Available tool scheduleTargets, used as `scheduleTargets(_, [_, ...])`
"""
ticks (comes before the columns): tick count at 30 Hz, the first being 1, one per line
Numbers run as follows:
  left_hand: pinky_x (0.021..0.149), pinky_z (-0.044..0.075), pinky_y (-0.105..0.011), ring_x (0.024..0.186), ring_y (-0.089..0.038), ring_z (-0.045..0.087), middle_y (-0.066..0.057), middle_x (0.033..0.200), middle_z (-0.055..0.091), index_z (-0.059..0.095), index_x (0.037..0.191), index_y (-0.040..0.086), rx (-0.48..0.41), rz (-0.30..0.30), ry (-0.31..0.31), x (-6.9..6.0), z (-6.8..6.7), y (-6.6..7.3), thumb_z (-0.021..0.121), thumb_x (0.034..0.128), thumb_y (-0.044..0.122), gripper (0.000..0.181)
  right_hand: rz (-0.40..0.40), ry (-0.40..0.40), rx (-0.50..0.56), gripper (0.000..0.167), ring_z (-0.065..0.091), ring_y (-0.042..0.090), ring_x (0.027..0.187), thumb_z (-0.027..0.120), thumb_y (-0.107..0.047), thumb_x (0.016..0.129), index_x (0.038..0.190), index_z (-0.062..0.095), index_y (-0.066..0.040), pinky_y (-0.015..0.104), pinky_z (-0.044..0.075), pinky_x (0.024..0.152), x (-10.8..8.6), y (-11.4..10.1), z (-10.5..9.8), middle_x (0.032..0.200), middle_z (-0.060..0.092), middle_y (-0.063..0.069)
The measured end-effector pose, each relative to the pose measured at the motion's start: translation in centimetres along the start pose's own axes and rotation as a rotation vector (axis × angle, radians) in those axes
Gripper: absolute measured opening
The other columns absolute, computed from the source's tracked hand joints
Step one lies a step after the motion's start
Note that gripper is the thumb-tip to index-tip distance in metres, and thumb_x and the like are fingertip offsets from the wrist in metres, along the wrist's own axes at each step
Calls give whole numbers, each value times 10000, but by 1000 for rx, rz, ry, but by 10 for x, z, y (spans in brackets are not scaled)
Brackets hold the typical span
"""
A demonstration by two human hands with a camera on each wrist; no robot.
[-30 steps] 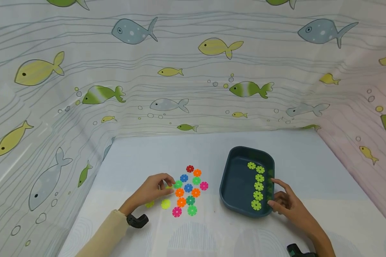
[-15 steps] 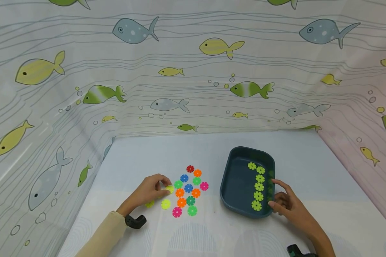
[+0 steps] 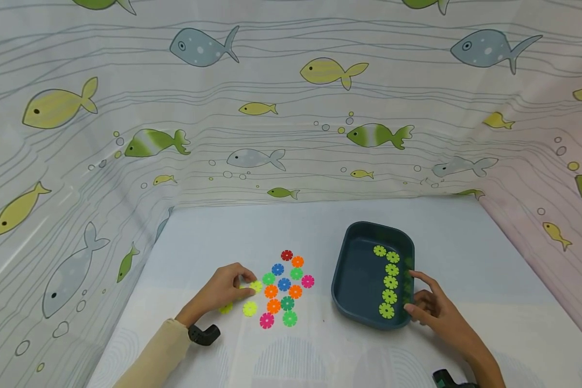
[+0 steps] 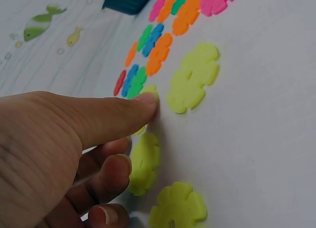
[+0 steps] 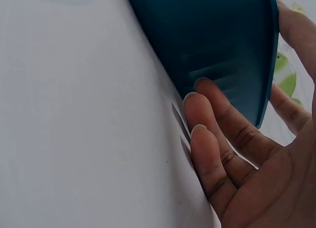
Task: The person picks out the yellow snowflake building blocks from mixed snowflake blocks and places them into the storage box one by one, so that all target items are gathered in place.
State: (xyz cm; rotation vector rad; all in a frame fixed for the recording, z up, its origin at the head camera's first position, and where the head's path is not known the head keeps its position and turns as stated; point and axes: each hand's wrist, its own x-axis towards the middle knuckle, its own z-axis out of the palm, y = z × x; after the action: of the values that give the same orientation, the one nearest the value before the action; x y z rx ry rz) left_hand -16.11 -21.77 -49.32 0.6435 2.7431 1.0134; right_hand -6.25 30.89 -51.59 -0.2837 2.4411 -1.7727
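While L grip (image 3: 221, 286) pinches a yellow disc (image 3: 257, 286), the tray (image 3: 356, 275) lies to its R, past the mixed discs (image 3: 284, 284), w/ R grip (image 3: 438, 313) nearer & holding it.

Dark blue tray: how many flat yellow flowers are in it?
6 flat yellow flowers: five along the right side of the dark blue tray, one left of their far end.

yellow disc (image 4: 150, 89) half-hidden by fingers (image 4: 118, 118), wrist-view tray (image 5: 222, 40) cropped
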Motion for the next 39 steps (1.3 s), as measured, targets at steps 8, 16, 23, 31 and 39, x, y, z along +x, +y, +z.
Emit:
scheduleTargets(8, [573, 431, -254, 660, -130, 493, 77, 882, 638, 702, 996, 175, -10, -57, -41, 4, -4, 1, 857, 861, 218, 210, -1, -2, 11, 743, 651, 296, 752, 648, -97, 1021, 1618, 208, -137, 354, 530, 636, -1, -2, 1, 1019, 632, 196])
scheduleTargets(16, [622, 463, -258, 700, -129, 546, 73, 868, 663, 686, 1022, 170, -72, -9, -56, 2, -7, -1, 800, 916, 182, 156, 7, -3, 14, 747, 653, 295, 760, 651, -110, 1022, 1620, 205, -145, 355, 531, 644, -1, -3, 1, 1028, 629, 200])
scheduleTargets(23, [636, 452, -239, 737, -153, 553, 52, 875, 658, 731, 1062, 201, -122, 20, -108, 1, -8, 2, 746, 955, 164, 114, 14, 3, 3, 743, 653, 293, 755, 653, -112, 1021, 1618, 211, -147, 353, 528, 639, -1, -2, 1, 1026, 630, 195])
scheduleTargets(31, [650, 446, -237, 757, -152, 548, 74, 898, 660, 751, 1060, 226, -119, -14, -111, 4, -8, 7, 730, 962, 174, 113, 18, 4, 3, 749, 653, 293, 756, 659, -123, 1020, 1619, 211, -159, 351, 529, 640, -1, -2, 0, 1037, 635, 192])
scheduleTargets(39, [600, 419, -235, 687, -181, 533, 76, 911, 680, 750, 1096, 248, -160, -26, -101, 8, -9, 16, 759, 949, 229, 149, 22, 7, -3, 754, 638, 292, 736, 669, -132, 1015, 1618, 219, -173, 354, 520, 629, -1, -2, 0, 1025, 635, 186])
